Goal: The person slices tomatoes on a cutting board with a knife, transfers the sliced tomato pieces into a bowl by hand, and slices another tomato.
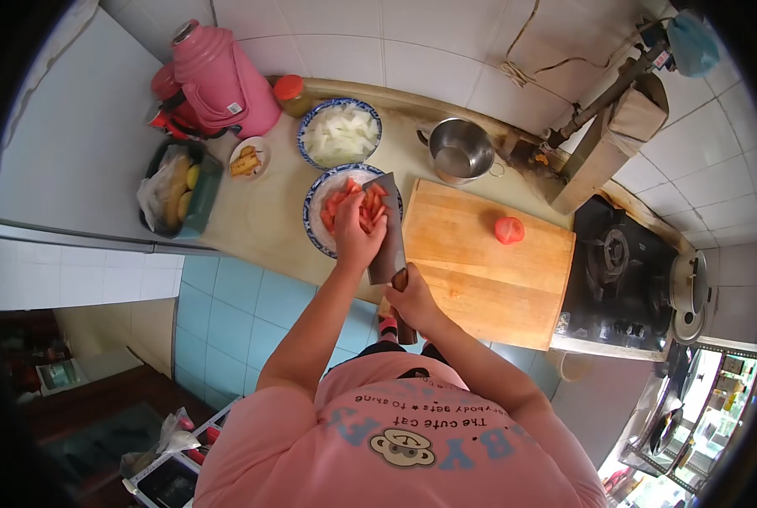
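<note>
My right hand (413, 298) grips the dark handle of a cleaver (389, 247), whose broad blade reaches over the right side of a blue-and-white bowl (312, 222). Cut tomato pieces (337, 203) lie in that bowl, some close against the blade. Over them, my left hand (361, 233) has its fingers curled round tomato pieces beside the blade; its fingertips are partly hidden. To the right, a piece of tomato (509, 229) rests on the wooden cutting board (472, 284).
Behind stand a bowl of pale sliced vegetable (341, 134), a red-lidded jar (292, 95) and a metal pot (461, 151). Leftward are a small dish (249, 158), a green bin (201, 207) and a pink thermos (229, 80). A black gas stove (613, 279) borders the board.
</note>
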The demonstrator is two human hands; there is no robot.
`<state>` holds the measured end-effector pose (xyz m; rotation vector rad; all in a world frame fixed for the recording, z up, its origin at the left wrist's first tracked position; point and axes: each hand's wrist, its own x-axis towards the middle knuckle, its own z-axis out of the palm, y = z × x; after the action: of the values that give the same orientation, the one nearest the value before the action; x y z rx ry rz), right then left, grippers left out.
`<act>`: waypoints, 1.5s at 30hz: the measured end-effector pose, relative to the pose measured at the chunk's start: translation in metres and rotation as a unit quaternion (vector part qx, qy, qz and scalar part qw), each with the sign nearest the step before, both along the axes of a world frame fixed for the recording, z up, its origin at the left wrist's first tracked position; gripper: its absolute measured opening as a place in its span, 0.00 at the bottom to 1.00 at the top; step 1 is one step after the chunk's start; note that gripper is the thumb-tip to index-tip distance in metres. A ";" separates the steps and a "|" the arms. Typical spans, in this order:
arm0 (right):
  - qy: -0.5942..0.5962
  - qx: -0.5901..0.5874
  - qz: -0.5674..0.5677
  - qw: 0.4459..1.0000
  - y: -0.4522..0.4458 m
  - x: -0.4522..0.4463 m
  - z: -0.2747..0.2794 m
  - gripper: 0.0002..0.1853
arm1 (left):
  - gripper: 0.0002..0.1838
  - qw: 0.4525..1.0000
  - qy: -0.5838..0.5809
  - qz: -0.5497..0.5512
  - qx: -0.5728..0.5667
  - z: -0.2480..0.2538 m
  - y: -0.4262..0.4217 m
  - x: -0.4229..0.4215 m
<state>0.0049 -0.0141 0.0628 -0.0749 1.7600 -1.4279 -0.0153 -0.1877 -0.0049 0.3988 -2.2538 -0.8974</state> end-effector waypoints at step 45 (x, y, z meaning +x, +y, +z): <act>0.182 0.121 -0.255 0.942 0.272 0.032 -0.015 0.13 | 0.35 0.935 -0.192 -0.296 0.037 -0.033 0.201 -0.089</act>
<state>0.0364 0.2577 0.0480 0.2876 2.3725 -1.6131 -0.1048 0.0130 -0.0378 -0.1070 -2.7721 -1.2963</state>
